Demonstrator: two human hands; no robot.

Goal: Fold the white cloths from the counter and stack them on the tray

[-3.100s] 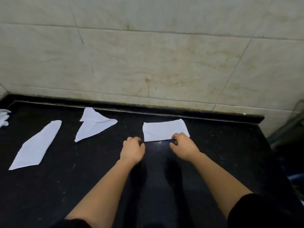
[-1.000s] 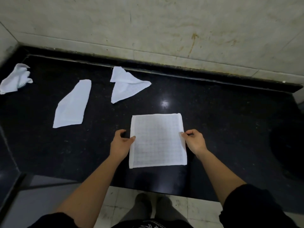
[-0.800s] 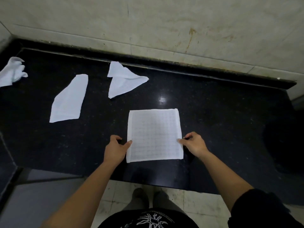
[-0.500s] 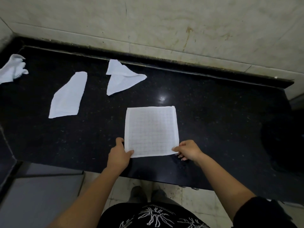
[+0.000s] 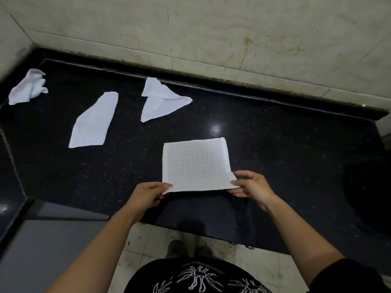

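1. Head view: a black counter (image 5: 296, 155) runs along a pale tiled wall (image 5: 232, 39).
2. The spread white cloth (image 5: 195, 163) lies near the counter's front edge. It is close to square, with no clear long axis, and its sides run roughly along and across the counter.
3. The left hand (image 5: 148, 193) pinches the cloth's near-left corner, fingers (image 5: 164, 185) clenched on it.
4. The right hand (image 5: 251, 187) grasps the near-right corner between thumb and fingers (image 5: 238, 182). The near edge looks slightly raised, while the far edge lies on the counter.
5. Farther back and to the left, a narrow folded cloth (image 5: 93, 121) lies flat, its long axis slanting from near-left to far-right.
6. A triangular cloth (image 5: 160, 100) lies near the wall, one tip pointing right.
7. A crumpled cloth (image 5: 28, 86) sits in the far-left corner, well apart from the hands.
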